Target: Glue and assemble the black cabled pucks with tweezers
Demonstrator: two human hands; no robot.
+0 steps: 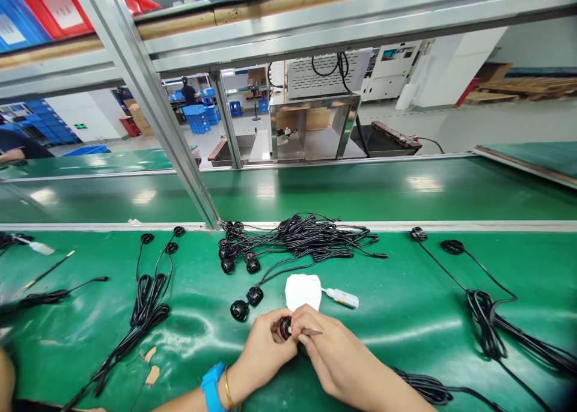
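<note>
My left hand [264,352] pinches a small round black camera module [284,327] on a black cable, low in the middle of the green bench. My right hand [331,355] holds a thin stick-like tool [311,331] with its tip against the module. Just beyond my hands lie a white cloth pad [303,290] and a small white bottle [342,298]. Two more black modules [246,302] sit to the left of the pad. A blue band and a thin bangle are on my left wrist.
A tangled pile of black cabled modules [297,238] lies behind, by the bench's metal rail. Coiled cables lie left [146,307] and right [489,319]. A slanted aluminium post [148,106] rises from the rail. A green conveyor belt [360,190] runs beyond; another person's arm [13,151] is far left.
</note>
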